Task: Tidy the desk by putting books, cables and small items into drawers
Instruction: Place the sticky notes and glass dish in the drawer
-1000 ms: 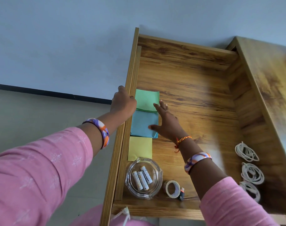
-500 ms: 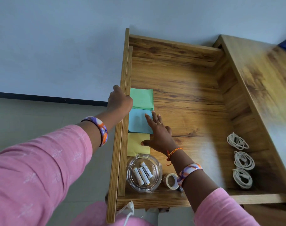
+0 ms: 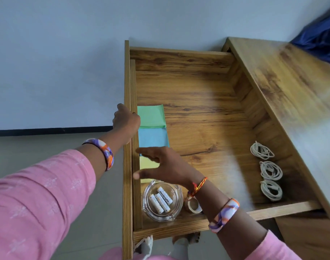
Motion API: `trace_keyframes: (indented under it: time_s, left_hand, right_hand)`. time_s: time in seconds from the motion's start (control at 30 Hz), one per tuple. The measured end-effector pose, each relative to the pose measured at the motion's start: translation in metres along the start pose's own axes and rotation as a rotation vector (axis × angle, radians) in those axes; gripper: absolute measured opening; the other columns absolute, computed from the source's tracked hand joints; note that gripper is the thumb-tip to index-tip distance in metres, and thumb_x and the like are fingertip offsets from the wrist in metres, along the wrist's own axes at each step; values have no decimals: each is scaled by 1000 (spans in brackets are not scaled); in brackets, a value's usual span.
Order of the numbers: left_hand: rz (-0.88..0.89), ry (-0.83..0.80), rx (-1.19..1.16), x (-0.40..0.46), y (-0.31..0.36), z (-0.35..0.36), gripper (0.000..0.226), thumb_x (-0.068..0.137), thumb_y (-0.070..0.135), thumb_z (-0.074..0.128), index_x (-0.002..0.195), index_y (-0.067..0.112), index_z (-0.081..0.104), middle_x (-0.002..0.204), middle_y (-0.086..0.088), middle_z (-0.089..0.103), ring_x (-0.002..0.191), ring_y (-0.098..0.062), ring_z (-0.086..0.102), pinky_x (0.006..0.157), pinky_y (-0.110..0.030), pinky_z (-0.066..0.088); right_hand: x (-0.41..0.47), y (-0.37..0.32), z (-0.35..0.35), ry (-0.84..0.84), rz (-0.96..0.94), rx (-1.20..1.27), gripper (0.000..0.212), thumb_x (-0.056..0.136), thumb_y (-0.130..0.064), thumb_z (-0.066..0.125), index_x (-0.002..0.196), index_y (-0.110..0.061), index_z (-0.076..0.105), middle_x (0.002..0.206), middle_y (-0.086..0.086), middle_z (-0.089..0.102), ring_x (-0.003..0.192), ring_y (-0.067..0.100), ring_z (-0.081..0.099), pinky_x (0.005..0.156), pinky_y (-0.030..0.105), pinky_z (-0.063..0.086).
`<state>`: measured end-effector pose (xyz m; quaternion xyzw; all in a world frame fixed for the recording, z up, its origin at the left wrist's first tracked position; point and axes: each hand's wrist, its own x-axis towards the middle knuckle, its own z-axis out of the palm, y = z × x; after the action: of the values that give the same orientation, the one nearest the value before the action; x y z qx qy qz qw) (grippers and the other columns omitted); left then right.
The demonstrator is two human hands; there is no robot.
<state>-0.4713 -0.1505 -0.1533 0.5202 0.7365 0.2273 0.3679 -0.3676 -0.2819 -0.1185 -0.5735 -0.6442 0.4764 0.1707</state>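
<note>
The wooden drawer [image 3: 198,102] stands pulled out of the desk [image 3: 292,87], and it holds several small items. Along its left wall lie three sticky note pads in a row: a green pad [image 3: 151,116] farthest, a blue pad [image 3: 152,137] in the middle, and a yellow pad [image 3: 147,164] nearest, partly hidden. Next to the yellow pad, a glass ashtray [image 3: 161,202] contains three white batteries [image 3: 160,200]. Beside it is a roll of tape [image 3: 193,206]. Three coiled white cables [image 3: 269,170] lie in a line near the right wall. The left hand [image 3: 125,120] grips the drawer front with curled fingers. The right hand [image 3: 164,168] is above the yellow pad, fingers spread open, holding nothing.
</note>
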Motion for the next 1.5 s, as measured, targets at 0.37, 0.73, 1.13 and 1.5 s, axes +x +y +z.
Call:
trace_keyframes:
  time_s: [0.37,0.73,1.13,1.5]
  left_hand:
    - [-43,-165,-36,-12,28,36,51,92,34,47,133,13,25,137,-14,41,120,-34,46,95,-50,45]
    - [2,-507,-224,-34,86,106,70,88,32,61,135,7,15,131,-8,37,117,-21,40,89,-32,38]
    - [138,-784,-307,-62,135,187,78,69,34,78,129,12,32,126,-14,55,113,-31,55,99,-47,45]
    - [139,-892,-215,-92,191,236,144,31,76,64,148,25,-2,155,-5,17,135,-32,30,101,-57,39]
  right_hand:
    - [-35,5,2,255,59,43,72,71,-26,79,134,-11,47,132,6,56,121,13,53,100,30,46]
    - [-80,43,-28,472,212,-340,63,77,-11,55,136,-12,31,103,17,60,91,39,57,68,41,49]
    - [-131,107,-85,803,539,-715,68,79,-26,54,142,-22,28,149,12,32,133,35,32,97,47,35]
    - [-153,136,-146,792,932,-549,90,87,-38,56,148,-10,-5,157,9,-10,144,31,-10,108,65,3]
